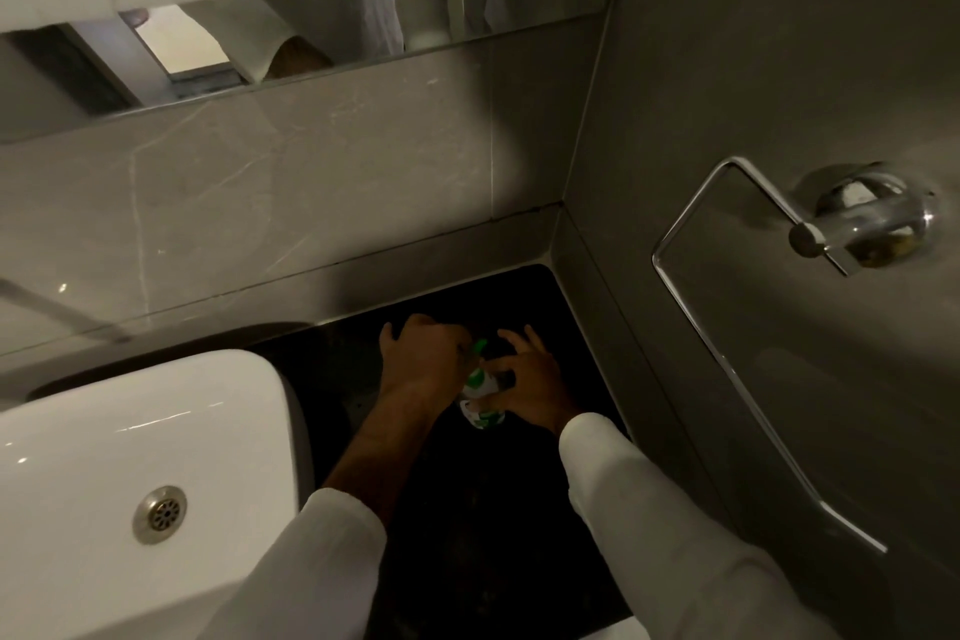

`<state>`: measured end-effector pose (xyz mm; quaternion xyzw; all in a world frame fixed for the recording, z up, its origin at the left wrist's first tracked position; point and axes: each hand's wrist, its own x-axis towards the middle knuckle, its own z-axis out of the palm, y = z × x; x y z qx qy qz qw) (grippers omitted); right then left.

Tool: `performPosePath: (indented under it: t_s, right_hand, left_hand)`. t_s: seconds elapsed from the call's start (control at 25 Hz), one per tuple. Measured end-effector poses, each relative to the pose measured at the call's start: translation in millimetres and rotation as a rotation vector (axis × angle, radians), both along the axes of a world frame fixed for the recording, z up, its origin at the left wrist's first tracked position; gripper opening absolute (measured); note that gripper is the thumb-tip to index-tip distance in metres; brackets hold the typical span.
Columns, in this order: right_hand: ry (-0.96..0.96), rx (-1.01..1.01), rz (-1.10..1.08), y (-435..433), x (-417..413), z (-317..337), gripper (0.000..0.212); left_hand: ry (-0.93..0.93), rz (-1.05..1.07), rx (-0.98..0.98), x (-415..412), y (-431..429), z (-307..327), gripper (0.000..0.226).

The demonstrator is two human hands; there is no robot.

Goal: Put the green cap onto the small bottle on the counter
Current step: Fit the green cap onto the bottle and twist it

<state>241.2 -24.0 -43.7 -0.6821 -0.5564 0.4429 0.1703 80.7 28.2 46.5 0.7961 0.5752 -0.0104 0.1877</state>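
Observation:
A small bottle (480,411) with a white and green label stands on the dark counter (467,509), near the back corner. My right hand (530,379) is wrapped around its body from the right. My left hand (421,359) is closed over the bottle's top, and a bit of the green cap (478,346) shows between its fingers. The bottle's neck is hidden by my fingers, so I cannot tell how the cap sits on it. Both forearms wear white sleeves.
A white sink (130,473) with a metal drain (159,515) lies to the left of the counter. A chrome towel ring (779,327) juts from the right wall. Grey tiled walls close the corner, with a mirror (311,26) above.

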Motion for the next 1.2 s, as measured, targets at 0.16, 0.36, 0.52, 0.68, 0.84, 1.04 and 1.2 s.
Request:
performPosePath:
  t_s: [0.16,0.36,0.52,0.68,0.84,1.04,1.2]
  right_hand:
    - [-0.022,-0.008,0.020,-2,3,6,0.051]
    - [-0.024,-0.012,0.026,-7,3,10,0.046]
    - [-0.022,-0.010,0.028,-10,3,12,0.052]
    - [-0.006,0.016,0.008,-20,2,10,0.051]
    - [0.009,0.074,-0.017,-34,-1,3,0.053]
    - [0.027,0.073,-0.049,-42,-2,-8,0.058]
    - [-0.001,0.016,-0.017,-46,-3,1,0.068]
  left_hand:
    - [0.086,-0.306,-0.063,0,10,14,0.023]
    - [0.119,-0.660,0.060,-8,16,24,0.038]
    - [0.133,-0.725,0.074,-9,15,27,0.038]
    - [0.090,-0.725,0.070,-9,7,26,0.033]
    - [0.047,-0.729,0.107,-13,-4,15,0.028]
    - [-0.016,-0.742,0.147,-18,-15,1,0.039]
    - [-0.015,-0.702,0.137,-15,-17,-4,0.041]
